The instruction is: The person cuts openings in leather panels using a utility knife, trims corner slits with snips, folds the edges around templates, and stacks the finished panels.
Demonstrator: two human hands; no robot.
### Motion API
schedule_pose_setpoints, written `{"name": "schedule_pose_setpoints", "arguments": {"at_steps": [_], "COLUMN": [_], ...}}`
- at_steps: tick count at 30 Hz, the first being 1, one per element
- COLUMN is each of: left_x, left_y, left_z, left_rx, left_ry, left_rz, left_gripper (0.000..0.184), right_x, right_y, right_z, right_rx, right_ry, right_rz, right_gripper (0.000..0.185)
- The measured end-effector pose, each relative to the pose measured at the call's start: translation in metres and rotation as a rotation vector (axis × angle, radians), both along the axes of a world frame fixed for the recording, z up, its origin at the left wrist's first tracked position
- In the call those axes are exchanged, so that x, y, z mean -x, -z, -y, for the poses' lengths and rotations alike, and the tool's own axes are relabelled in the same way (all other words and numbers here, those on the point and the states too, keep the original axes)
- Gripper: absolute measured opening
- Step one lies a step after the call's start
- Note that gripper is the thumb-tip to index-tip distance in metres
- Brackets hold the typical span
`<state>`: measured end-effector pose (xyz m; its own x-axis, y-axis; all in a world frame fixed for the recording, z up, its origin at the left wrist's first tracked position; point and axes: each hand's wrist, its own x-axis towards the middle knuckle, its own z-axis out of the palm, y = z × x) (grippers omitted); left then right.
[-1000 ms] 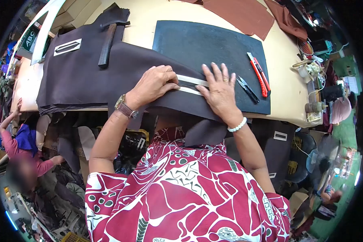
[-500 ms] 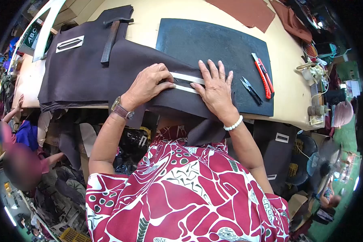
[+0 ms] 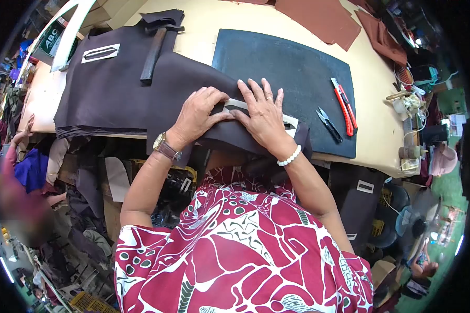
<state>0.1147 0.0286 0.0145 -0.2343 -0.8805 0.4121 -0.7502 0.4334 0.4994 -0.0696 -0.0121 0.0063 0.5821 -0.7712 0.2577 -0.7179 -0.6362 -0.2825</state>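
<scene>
At the near left of the black mat [image 3: 287,68], the pale frame [image 3: 236,103] runs sideways; left hand [image 3: 197,112] touches its left end, whether pinching I cannot tell; right hand [image 3: 262,116] lies across its middle, spread flat

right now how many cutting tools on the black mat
2: a red utility knife at right on the black mat, dark-handled snips left of the knife; the dark material may hide more.
</scene>
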Motion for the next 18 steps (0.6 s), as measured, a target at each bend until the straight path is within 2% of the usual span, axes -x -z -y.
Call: {"name": "schedule_pose_setpoints", "arguments": {"at_steps": [4,7,10,13,16,17,18], "left_x": [0.003,0.006,0.012,0.018,0.026,0.028,0.032], "left_y": [0.003,0.007,0.014,0.014,0.012,0.010,0.004], "left_z": [-0.004,-0.009,-0.012,-0.014,-0.017,-0.018,-0.018], "left_rx": [0.066,0.116,0.131,0.150,0.205,0.186,0.258], "left_ry": [-0.015,-0.043,-0.165,-0.302,-0.434,-0.463,-0.466], "left_rz": [0.012,0.007,-0.055,-0.072,-0.049,-0.026,-0.023], "left_gripper": [0.033,0.032,0.032,0.039,0.048,0.058,0.060], "right_x": [0.005,-0.002,-0.017,-0.027,-0.035,-0.037,-0.039], "right_y": [-0.007,-0.013,-0.027,-0.028,-0.037,-0.041,-0.046], "right_z": [0.001,0.008,0.020,0.027,0.041,0.045,0.048], "right_rx": [-0.061,0.051,-0.093,0.008,-0.049,-0.104,-0.159], "right_ry": [-0.046,-0.113,-0.138,-0.153,-0.139,-0.127,-0.115], "right_rz": [0.029,0.110,0.157,0.144,0.009,0.088,0.168], "right_gripper": [0.064,0.065,0.060,0.042,0.025,0.022,0.020]}}
